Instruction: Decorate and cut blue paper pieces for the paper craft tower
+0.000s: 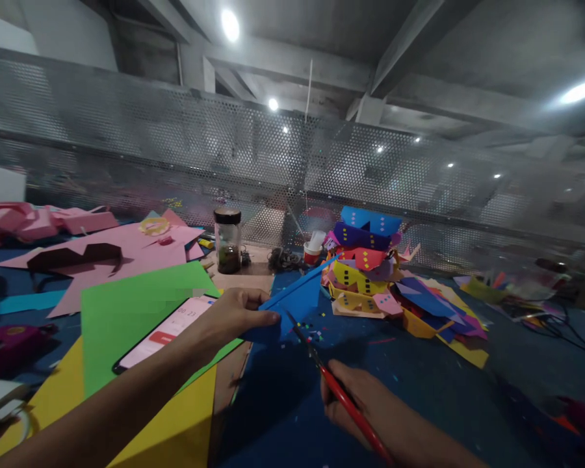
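Observation:
My left hand pinches a folded piece of blue paper between thumb and fingers, its upper edge slanting up to the right. In my right hand is a slim red-handled tool with a dark, narrow, pointed end; its exact kind is unclear. The point is close to the lower edge of the blue paper, and I cannot tell whether they touch. Small coloured paper bits lie scattered on the dark blue tabletop beneath. Right of the paper stands a stack of folded coloured paper pieces with small square marks.
A phone lies on a green sheet at left, with yellow paper below. Behind stand a dark-lidded jar and a cup. Blue paper pieces are piled at right. A perforated metal screen borders the back.

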Tool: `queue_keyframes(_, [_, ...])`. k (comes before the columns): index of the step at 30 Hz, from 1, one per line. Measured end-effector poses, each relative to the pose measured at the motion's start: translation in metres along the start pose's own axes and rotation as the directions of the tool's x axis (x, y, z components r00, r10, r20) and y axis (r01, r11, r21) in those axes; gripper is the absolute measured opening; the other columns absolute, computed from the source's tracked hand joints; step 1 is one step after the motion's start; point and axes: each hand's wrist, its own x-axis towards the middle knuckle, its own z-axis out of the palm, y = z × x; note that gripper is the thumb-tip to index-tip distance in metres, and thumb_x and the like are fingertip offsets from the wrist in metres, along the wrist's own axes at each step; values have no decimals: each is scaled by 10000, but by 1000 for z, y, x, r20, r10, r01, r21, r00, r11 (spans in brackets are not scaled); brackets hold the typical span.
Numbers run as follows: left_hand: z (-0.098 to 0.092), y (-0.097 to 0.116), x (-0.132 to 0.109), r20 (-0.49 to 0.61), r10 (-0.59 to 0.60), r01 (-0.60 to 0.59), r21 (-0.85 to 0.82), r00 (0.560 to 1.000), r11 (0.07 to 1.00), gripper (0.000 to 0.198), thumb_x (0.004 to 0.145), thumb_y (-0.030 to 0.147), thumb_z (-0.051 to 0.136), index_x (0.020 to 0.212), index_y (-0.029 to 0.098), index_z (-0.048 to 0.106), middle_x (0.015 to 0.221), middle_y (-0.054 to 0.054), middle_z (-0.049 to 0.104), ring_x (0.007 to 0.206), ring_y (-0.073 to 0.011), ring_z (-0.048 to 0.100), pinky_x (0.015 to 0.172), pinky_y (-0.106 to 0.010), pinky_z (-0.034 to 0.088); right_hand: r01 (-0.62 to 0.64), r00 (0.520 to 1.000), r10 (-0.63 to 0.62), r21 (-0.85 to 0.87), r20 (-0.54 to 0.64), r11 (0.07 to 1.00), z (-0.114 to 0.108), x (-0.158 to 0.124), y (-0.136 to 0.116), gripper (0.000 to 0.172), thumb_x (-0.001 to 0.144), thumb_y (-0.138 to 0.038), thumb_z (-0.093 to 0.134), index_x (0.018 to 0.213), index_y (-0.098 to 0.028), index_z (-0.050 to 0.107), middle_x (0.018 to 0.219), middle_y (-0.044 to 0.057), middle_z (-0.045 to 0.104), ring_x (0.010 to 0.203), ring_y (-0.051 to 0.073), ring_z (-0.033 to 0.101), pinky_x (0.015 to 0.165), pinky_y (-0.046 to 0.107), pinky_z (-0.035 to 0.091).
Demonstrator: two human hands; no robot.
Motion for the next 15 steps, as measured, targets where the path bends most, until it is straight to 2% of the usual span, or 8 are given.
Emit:
queue_keyframes(6, [3, 9, 15, 8, 18, -17, -49, 1000, 999, 360, 599, 375, 962, 801, 158, 759, 762, -53, 819, 636, -170, 742, 646, -260, 584, -32, 999, 33, 36, -23, 999, -3, 4, 3, 80, 851, -154, 550, 905, -209, 527, 802, -4, 602, 693, 156, 538, 606, 254, 366])
queue_keyframes(9, [4, 10, 22, 4, 29, -29, -41, 1000, 999, 356, 601, 393, 959, 777, 163, 752, 743, -48, 814, 623, -170, 739, 624, -258, 573, 0, 998, 1, 26, -61, 1000, -3, 6, 7, 79, 858, -155, 552, 908, -211, 530, 796, -6, 598, 688, 153, 527, 603, 253, 354])
queue_keyframes(15, [2, 8, 25, 36, 21, -20, -43, 999, 999, 363, 599, 377, 970, 809, 156, 774, 777, -53, 824, 663, -174, 751, 671, -260, 584, -7, 998, 11, 62, -58, 998, 1, 12, 18, 64, 892, -222, 589, 884, -225, 526, 720, -26, 559, 627, 143, 469, 581, 251, 332])
